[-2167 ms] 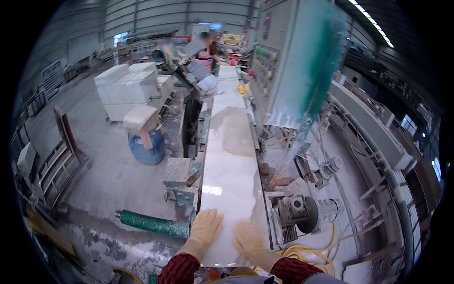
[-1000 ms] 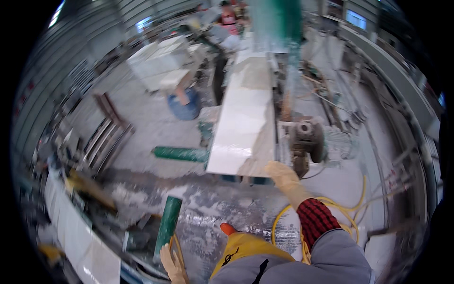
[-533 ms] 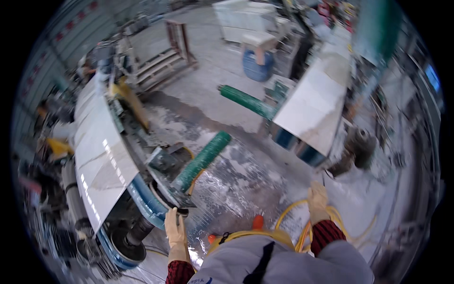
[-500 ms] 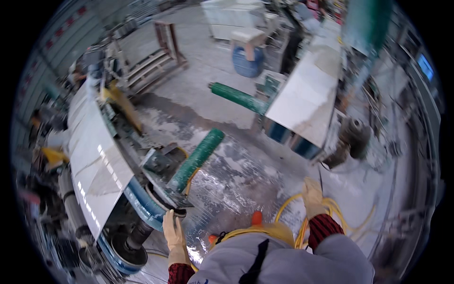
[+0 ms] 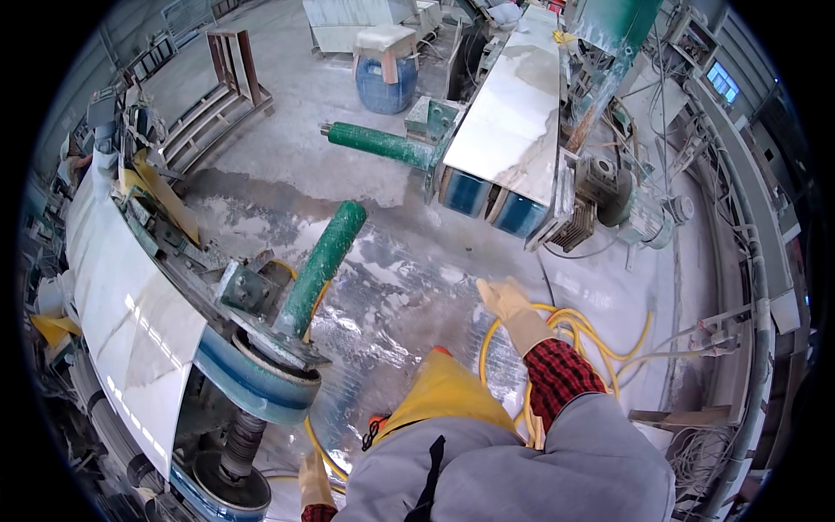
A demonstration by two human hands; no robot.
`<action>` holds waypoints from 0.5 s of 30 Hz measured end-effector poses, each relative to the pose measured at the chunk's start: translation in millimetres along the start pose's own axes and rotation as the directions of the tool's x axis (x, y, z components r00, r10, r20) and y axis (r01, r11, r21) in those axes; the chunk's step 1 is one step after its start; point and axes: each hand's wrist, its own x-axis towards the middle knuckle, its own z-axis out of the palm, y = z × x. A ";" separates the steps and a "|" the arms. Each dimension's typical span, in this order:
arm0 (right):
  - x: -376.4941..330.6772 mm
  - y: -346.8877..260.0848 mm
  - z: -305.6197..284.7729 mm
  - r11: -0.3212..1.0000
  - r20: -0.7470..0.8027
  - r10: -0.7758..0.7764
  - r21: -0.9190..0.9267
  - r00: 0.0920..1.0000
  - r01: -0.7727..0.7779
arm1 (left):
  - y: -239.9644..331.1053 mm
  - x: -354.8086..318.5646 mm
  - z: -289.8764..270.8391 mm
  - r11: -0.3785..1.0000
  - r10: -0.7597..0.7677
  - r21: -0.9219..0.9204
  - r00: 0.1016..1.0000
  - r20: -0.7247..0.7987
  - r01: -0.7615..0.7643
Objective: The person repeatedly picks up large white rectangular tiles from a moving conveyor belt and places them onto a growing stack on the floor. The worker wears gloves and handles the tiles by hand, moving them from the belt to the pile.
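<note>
Right hand (image 5: 504, 300) hangs empty, fingers loosely spread, over the yellow hose (image 5: 600, 339); left hand (image 5: 315, 480), grip unclear, hangs just beside the blue-rimmed roller (image 5: 257, 383).

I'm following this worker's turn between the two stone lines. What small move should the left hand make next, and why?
Probably lift the left hand up and leftward onto the near end of the white slab. It hangs low beside the blue roller, holding nothing, and the body faces that line. The right hand hangs free over the yellow hose.
</note>
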 end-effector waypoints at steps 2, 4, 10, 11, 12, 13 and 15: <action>25.2 -1.9 -20.9 0.989 -0.288 -0.086 0.093 0.954 0.117 | -16.5 -8.0 12.9 0.971 -0.167 -0.077 0.877 0.451 0.225; 55.1 5.6 -55.4 0.968 -0.518 -0.155 0.089 0.841 0.233 | -11.4 -25.6 18.9 0.939 -0.240 -0.080 0.804 0.545 0.334; 169.6 25.9 -145.2 0.880 -0.641 -0.361 0.007 0.678 0.475 | 82.3 -30.9 2.2 0.798 -0.363 -0.295 0.810 0.461 0.525; 184.5 31.9 -151.0 0.864 -0.638 -0.399 -0.021 0.659 0.503 | 100.9 -26.0 -3.6 0.776 -0.370 -0.331 0.813 0.450 0.537; 198.2 36.6 -154.3 0.862 -0.636 -0.414 -0.044 0.651 0.506 | 118.4 -21.1 -8.7 0.755 -0.378 -0.363 0.815 0.440 0.546; 210.6 40.9 -155.7 0.846 -0.624 -0.443 -0.054 0.643 0.530 | 133.3 -15.4 -13.8 0.737 -0.382 -0.393 0.819 0.429 0.550; 232.8 45.9 -151.6 0.787 -0.634 -0.508 -0.067 0.583 0.613 | 160.2 -8.6 -25.0 0.704 -0.391 -0.442 0.823 0.412 0.555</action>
